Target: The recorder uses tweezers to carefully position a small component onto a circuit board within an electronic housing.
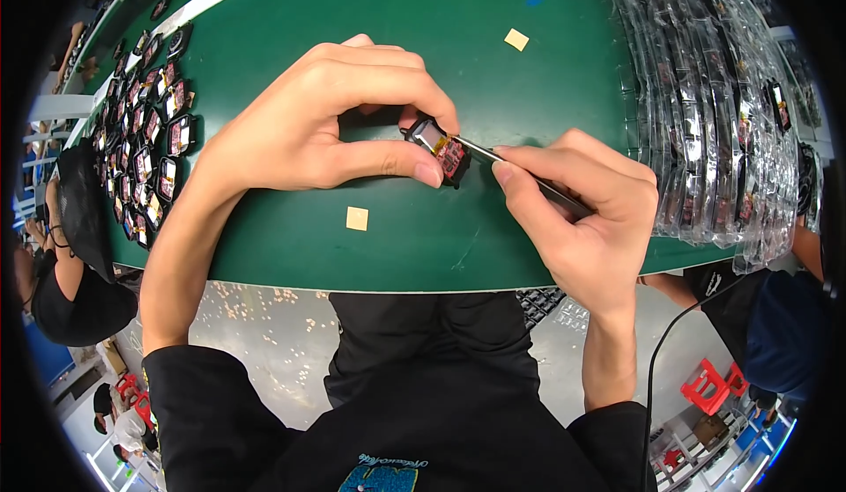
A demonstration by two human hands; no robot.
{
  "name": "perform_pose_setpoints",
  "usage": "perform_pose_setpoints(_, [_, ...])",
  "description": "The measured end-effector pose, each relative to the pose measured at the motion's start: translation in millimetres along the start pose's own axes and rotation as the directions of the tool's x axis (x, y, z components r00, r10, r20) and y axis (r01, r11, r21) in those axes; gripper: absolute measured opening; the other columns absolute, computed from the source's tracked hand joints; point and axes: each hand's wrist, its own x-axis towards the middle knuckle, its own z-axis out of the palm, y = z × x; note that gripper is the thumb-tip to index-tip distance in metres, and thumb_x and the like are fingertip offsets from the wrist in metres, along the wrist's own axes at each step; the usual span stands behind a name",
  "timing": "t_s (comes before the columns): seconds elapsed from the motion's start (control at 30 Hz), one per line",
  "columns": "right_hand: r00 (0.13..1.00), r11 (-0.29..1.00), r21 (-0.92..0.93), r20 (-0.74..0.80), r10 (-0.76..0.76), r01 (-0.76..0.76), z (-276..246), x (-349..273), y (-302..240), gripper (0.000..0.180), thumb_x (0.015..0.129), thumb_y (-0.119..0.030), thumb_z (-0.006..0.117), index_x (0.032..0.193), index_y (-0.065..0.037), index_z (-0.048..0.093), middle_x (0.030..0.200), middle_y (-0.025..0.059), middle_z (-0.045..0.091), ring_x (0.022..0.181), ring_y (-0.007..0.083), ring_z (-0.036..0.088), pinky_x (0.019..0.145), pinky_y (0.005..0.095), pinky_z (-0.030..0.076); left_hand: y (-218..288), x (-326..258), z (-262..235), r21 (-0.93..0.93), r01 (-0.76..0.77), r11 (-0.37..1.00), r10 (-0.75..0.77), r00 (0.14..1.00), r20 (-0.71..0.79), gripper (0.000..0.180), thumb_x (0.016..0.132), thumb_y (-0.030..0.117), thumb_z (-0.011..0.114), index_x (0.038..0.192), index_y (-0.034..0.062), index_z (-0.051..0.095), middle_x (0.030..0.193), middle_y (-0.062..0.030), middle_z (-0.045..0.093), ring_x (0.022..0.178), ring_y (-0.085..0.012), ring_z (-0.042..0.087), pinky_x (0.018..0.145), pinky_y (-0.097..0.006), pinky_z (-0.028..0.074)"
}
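Left fingers (427, 94) are pinching a small device (452, 159); right fingers (551, 166) are gripping a metal tool (480, 150). Blue lettering (389, 461) is showing on the shirt (458, 426).

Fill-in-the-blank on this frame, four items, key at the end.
1. The left hand pinches the device between finger and ____.
2. The right hand holds the tool with its tip pointing to the picture's upper ____.
3. The tabletop is ____ in colour.
4. The clear trays are at the tabletop's ____ end.

Missing words: thumb; left; green; right.
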Motion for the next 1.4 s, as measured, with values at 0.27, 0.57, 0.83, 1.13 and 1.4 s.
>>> perform_pose_setpoints(0.27, [0.997, 0.998, -0.009, -0.029, -0.067, 0.067, 4.6, -1.6, 6.2, 0.013, 0.082, 0.008, 0.083, 0.095, 0.004, 0.084, 0.066, 0.0046, 0.061, 0.051, 0.0090, 0.051, 0.049, 0.0275, 0.035, -0.4, -0.4, -1.4, 0.014, 0.022, 1.000, -0.022, 1.000, -0.013, 0.047, 0.075, 0.029, 0.099, 0.112, 0.0048, 0.082, 0.093, -0.0042, 0.076, 0.081, -0.0211, 0.063, 0.081, -0.036, 0.044])
perform_pose_setpoints(0.57, [0.984, 0.998, 0.058, -0.180, 0.009, 0.002, -4.0, -1.7, -0.6, 0.012, 0.087, 0.004, 0.083, 0.098, 0.003, 0.084, 0.068, 0.0056, 0.065, 0.054, 0.0080, 0.057, 0.050, 0.0277, 0.039, 12.5, 6.6, -1.7, 0.163, 0.034, 0.986, -0.026, 0.998, -0.051, 0.056, 0.074, 0.031, 0.102, 0.121, 0.0094, 0.080, 0.082, 0.0005, 0.065, 0.073, -0.0191, 0.057, 0.075, -0.036, 0.044])
perform_pose_setpoints(0.83, [0.963, 0.984, 0.173, -0.268, 0.007, 0.041, -3.0, -8.6, 0.9, 0.013, 0.089, 0.001, 0.084, 0.102, 0.003, 0.085, 0.072, 0.0066, 0.071, 0.059, 0.0085, 0.061, 0.053, 0.0274, 0.043, 16.7, 23.3, -12.6, 0.001, 0.200, 0.980, -0.197, 0.967, -0.162, 0.048, 0.075, 0.021, 0.099, 0.115, 0.0037, 0.081, 0.088, -0.0016, 0.070, 0.074, -0.0123, 0.056, 0.069, -0.029, 0.043])
perform_pose_setpoints(1.13, [0.978, 0.989, 0.136, -0.206, -0.027, 0.056, -3.2, -6.6, 0.8, 0.014, 0.091, -0.002, 0.082, 0.103, 0.003, 0.085, 0.073, 0.0082, 0.070, 0.058, 0.0121, 0.060, 0.054, 0.0304, 0.044, 51.0, 231.0, -35.5, 0.084, -0.283, 0.956, 0.293, 0.942, -0.165, 0.043, 0.093, 0.028, 0.088, 0.127, 0.0036, 0.078, 0.106, -0.0060, 0.069, 0.092, -0.0188, 0.060, 0.085, -0.036, 0.050])
perform_pose_setpoints(1.4, [0.983, 0.997, 0.067, -0.180, -0.024, 0.037, 0.4, -6.7, 0.6, 0.014, 0.091, -0.005, 0.082, 0.103, 0.003, 0.084, 0.073, 0.0094, 0.070, 0.058, 0.0153, 0.061, 0.054, 0.0326, 0.045, 4.0, 310.2, -20.0, 0.229, -0.302, 0.926, 0.316, 0.949, -0.026, 0.041, 0.101, 0.033, 0.078, 0.134, 0.0087, 0.078, 0.130, -0.0138, 0.077, 0.124, -0.0325, 0.067, 0.112, -0.046, 0.051])
